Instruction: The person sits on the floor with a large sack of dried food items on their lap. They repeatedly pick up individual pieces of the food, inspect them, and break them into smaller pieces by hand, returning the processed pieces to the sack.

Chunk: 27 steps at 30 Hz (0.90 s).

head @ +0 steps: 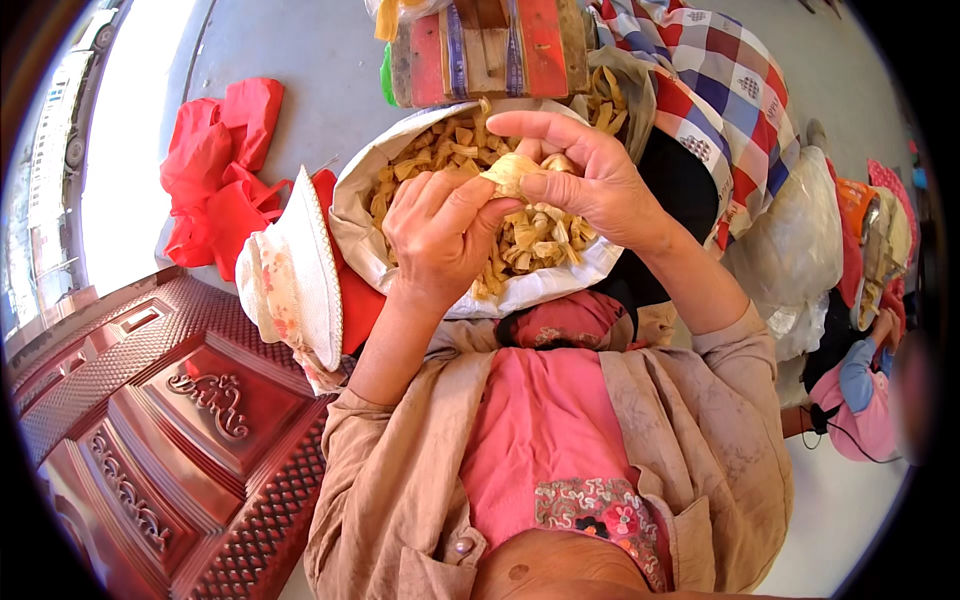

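Observation:
Between my two hands, above an open sack, is a pale yellow, twisted piece of dry, papery plant material [511, 172], possibly husk. My left hand [442, 232] pinches its lower left end between thumb and fingers. On the other side, the thumb of my right hand [600, 176] presses it against curled fingers, while the index finger extends to the left. Many similar folded tan pieces [536, 244] fill the white woven sack [352, 202] below, its rim rolled outward. My hands hide part of the sack's contents.
Beyond the sack stands a wooden block with red panels and purple straps [491, 56]. Left are a white sun hat [292, 277], a red cloth bag [225, 180] and an embossed red door [217, 397]. Right are checked cloth [720, 82], clear plastic [795, 240] and another person [862, 397].

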### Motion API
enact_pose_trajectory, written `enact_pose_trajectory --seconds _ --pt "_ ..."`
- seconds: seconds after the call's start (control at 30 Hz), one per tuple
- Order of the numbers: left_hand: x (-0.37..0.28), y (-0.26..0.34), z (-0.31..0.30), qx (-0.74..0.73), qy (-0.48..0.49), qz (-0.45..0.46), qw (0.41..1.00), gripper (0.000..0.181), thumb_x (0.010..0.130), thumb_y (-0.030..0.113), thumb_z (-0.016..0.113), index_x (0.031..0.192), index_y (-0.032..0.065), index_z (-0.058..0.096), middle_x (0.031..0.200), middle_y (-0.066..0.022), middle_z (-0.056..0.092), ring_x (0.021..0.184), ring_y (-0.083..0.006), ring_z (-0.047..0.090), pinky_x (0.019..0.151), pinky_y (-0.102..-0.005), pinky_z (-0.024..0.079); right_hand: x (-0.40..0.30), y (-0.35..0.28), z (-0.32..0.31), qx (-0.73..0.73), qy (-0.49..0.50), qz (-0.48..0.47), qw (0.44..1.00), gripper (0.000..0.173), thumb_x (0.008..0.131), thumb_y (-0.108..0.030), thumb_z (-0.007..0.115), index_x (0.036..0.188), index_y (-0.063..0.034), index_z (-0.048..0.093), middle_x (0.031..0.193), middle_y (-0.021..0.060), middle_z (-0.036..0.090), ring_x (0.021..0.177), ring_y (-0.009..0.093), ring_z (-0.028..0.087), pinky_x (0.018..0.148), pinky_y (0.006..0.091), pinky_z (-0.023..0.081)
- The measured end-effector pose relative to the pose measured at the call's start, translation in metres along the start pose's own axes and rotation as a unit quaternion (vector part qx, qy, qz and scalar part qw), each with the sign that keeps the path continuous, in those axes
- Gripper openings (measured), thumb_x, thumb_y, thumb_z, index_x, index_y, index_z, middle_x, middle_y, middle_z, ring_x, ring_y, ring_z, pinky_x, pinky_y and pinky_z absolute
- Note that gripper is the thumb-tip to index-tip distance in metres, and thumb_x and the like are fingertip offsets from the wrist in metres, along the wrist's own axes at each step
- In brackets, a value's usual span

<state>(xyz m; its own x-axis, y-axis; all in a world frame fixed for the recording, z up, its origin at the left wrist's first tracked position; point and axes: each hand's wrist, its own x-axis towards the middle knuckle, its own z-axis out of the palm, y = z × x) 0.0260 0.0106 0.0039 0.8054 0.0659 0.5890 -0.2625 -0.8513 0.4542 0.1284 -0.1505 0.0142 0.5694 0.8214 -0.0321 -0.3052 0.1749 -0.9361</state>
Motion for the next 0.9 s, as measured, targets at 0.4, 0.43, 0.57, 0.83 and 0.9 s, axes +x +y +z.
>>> enact_pose_trajectory --seconds 0.4,0.43,0.57,0.83,0.9 --pt "-0.003 -0.007 -0.03 -0.634 0.03 -0.439 0.636 0.004 0.09 0.006 0.059 0.087 0.0041 0.059 0.06 0.0003 0.052 0.049 -0.0054 0.044 0.067 -0.0258 0.05 -0.015 -0.005 -0.015 -0.056 -0.003 0.014 0.998 0.042 0.094 -0.021 0.061 0.129 0.0 0.051 0.058 -0.0098 0.043 0.051 -0.001 0.033 0.047 0.0163 0.024" --pt "-0.004 -0.009 -0.032 -0.655 0.039 -0.43 0.62 0.006 0.091 0.006 0.06 0.085 0.0038 0.059 0.063 0.0011 0.053 0.051 -0.0051 0.047 0.07 -0.0281 0.053 -0.017 -0.007 -0.016 -0.062 -0.014 0.039 0.997 0.04 0.094 -0.02 0.061 0.127 -0.0002 0.052 0.061 -0.0096 0.045 0.054 -0.001 0.035 0.049 0.0165 0.027" --pt "-0.009 -0.014 -0.022 -0.622 0.049 -0.424 0.656 0.01 0.093 0.011 0.059 0.092 0.002 0.061 0.067 -0.0009 0.057 0.055 -0.0079 0.051 0.074 -0.0277 0.052 -0.019 0.001 -0.018 -0.182 -0.037 0.072 0.98 0.027 0.091 -0.019 0.066 0.112 -0.003 0.061 0.064 -0.0022 0.054 0.057 0.006 0.044 0.054 0.0219 0.038" --pt "0.005 -0.015 -0.034 -0.077 -0.09 -0.131 0.984 0.022 0.087 0.014 0.064 0.105 0.0025 0.064 0.09 -0.0082 0.064 0.085 -0.0169 0.061 0.084 -0.0324 0.048 -0.018 0.02 -0.021 -0.609 -0.003 -0.257 0.75 0.012 0.08 -0.014 0.066 0.089 -0.008 0.06 0.062 0.0062 0.057 0.058 0.024 0.061 0.049 0.0368 0.047" --pt "0.021 0.006 -0.027 0.079 -0.193 0.078 0.975 0.024 0.081 0.014 0.066 0.103 0.0046 0.064 0.092 -0.0081 0.063 0.087 -0.0194 0.06 0.089 -0.0381 0.046 -0.015 0.019 -0.015 -0.607 -0.021 -0.269 0.747 0.011 0.079 -0.014 0.065 0.085 -0.0084 0.058 0.06 0.0056 0.055 0.057 0.024 0.061 0.048 0.0377 0.046"
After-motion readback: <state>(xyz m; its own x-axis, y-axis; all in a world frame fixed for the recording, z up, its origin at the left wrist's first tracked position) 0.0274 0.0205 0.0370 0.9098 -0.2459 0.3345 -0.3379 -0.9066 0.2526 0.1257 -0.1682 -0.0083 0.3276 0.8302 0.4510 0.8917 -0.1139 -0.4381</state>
